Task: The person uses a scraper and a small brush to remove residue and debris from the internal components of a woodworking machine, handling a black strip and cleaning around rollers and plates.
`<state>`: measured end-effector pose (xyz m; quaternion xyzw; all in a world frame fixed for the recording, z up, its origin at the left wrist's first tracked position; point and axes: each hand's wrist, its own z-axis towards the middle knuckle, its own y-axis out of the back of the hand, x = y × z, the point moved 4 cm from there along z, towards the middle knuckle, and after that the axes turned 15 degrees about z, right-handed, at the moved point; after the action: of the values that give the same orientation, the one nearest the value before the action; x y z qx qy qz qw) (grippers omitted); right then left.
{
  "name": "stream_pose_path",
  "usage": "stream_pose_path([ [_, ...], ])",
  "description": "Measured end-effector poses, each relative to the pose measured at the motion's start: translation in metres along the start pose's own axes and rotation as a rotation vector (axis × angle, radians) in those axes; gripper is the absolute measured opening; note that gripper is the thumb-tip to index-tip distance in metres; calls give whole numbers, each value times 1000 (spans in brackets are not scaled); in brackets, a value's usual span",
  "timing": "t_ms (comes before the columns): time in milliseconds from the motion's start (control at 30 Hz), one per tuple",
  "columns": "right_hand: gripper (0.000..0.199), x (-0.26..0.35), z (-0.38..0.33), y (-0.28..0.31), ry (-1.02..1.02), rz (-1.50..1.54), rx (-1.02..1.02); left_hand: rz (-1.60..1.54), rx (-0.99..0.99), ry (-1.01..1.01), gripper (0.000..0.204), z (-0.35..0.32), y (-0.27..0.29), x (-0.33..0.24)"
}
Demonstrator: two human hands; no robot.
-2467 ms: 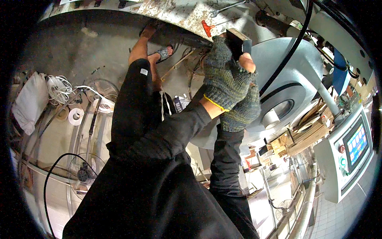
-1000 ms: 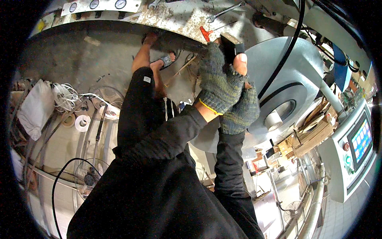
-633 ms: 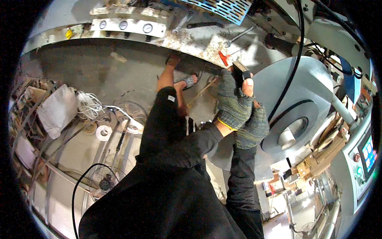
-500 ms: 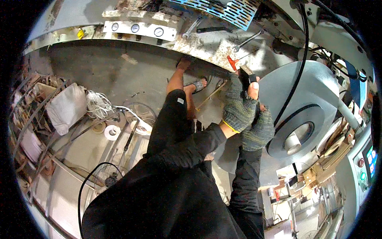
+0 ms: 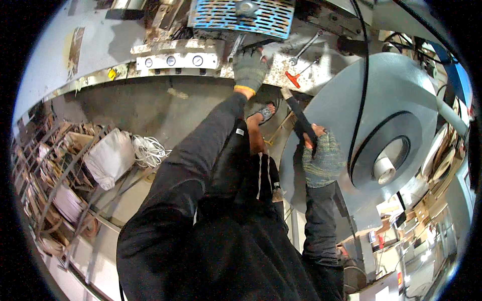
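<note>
- Right, the left hand (image 5: 249, 68) is up on the machine's speckled ledge (image 5: 281, 75), gloved in grey; its fingers (image 5: 261, 54) press on something there, but what they close on is hidden, so I cannot tell whether they grip or only rest.
- The right hand (image 5: 323, 159), in a mottled green knit glove, is clenched around a dark flat bar (image 5: 301, 120) that slants up toward the ledge; the bar's lower end is lost inside the fist.
- Beside the left hand lie two spanners (image 5: 304, 47) and a red-handled tool (image 5: 292, 79), just apart from the glove.
- Above sits a blue slotted grille (image 5: 241, 17), cut off by the picture's top edge.
- Left of the hand, a pale panel with three small round gauges (image 5: 173, 61).
- A big grey disc (image 5: 386, 145) fills the right, a black cable (image 5: 362, 90) crossing it.
- Dark sleeves and jacket (image 5: 226, 226) block the middle; a sandalled foot (image 5: 263, 114) peeks out between the arms.
- Lower left, a white bag (image 5: 108, 158) and coiled white cord (image 5: 148, 150), hard to make out.
</note>
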<state>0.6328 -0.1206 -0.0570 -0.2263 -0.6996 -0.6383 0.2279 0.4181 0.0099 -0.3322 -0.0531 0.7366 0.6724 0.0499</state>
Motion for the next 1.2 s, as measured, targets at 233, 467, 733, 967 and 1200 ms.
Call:
stream_pose_path([
  [233, 37, -4, -13, 1, -39, 28, 89, -254, 400, 29, 46, 48, -94, 9],
  [467, 43, -16, -38, -1, -111, 26, 149, 124, 118, -315, 34, 24, -52, 9],
  [733, 45, -29, -60, 1, -197, -32, 43, -447, 266, 37, 38, -95, 98, 34],
  [967, 45, -7, -56, 13, -235, 6, 123, -541, 30, -11, 29, -162, 260, -31],
  [1200, 47, -4, -62, 7, -207, -123, 120, -404, 18, -264, 27, -194, 252, -83],
])
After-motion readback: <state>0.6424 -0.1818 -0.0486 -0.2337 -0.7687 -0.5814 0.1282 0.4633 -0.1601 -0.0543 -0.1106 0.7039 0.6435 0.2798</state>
